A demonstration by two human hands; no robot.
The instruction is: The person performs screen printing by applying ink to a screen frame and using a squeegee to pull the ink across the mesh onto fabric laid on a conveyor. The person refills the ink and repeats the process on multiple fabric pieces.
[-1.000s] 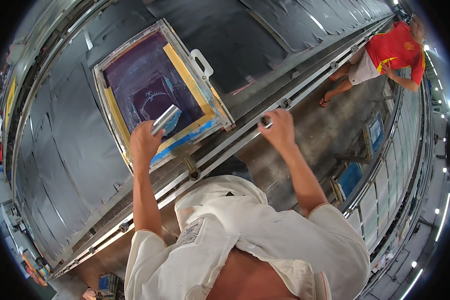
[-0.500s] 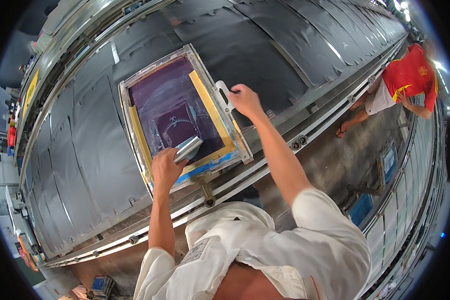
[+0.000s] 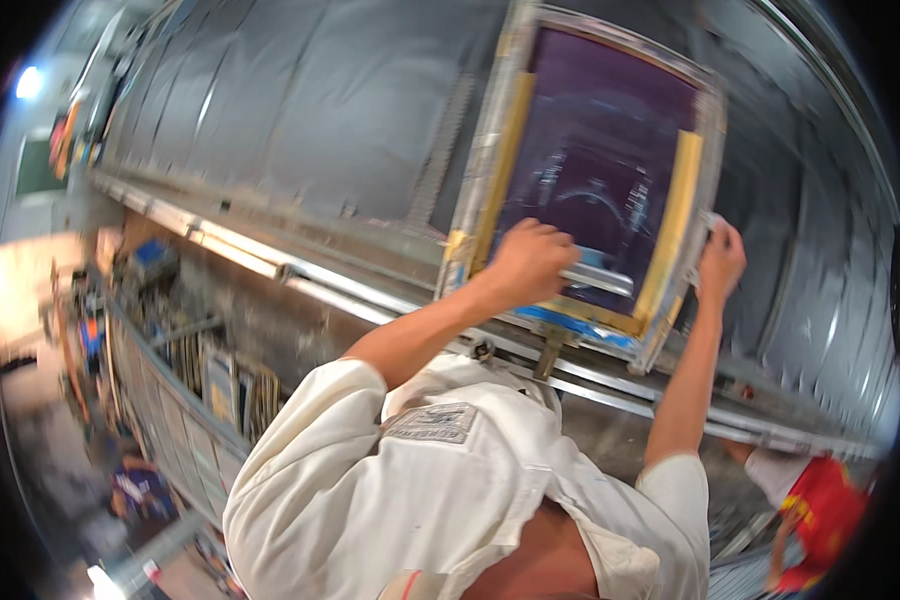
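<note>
A framed printing screen (image 3: 712,130) with dark purple mesh lies over the long table, yellow tape down both sides and blue tape at its near end. My left hand (image 3: 535,262) is closed around a squeegee (image 3: 602,279), whose pale metal edge sticks out to the right of my fingers at the near part of the mesh. An arched design (image 3: 592,192) shows faintly just beyond it. At the frame's right side my right hand (image 3: 722,260) is closed on the frame's side handle, mostly hidden by the fingers.
The dark-covered table (image 3: 360,110) runs left and right, with a metal rail (image 3: 330,302) along its near edge. At lower right stands a person in red (image 3: 825,515); another in dark blue (image 3: 142,490) is at lower left. Flat frames (image 3: 235,385) are stacked behind me.
My view has swung left and blurred, so the screen and both hands appear farther right. Both hands keep their hold, and the squeegee stays near the screen's near end.
</note>
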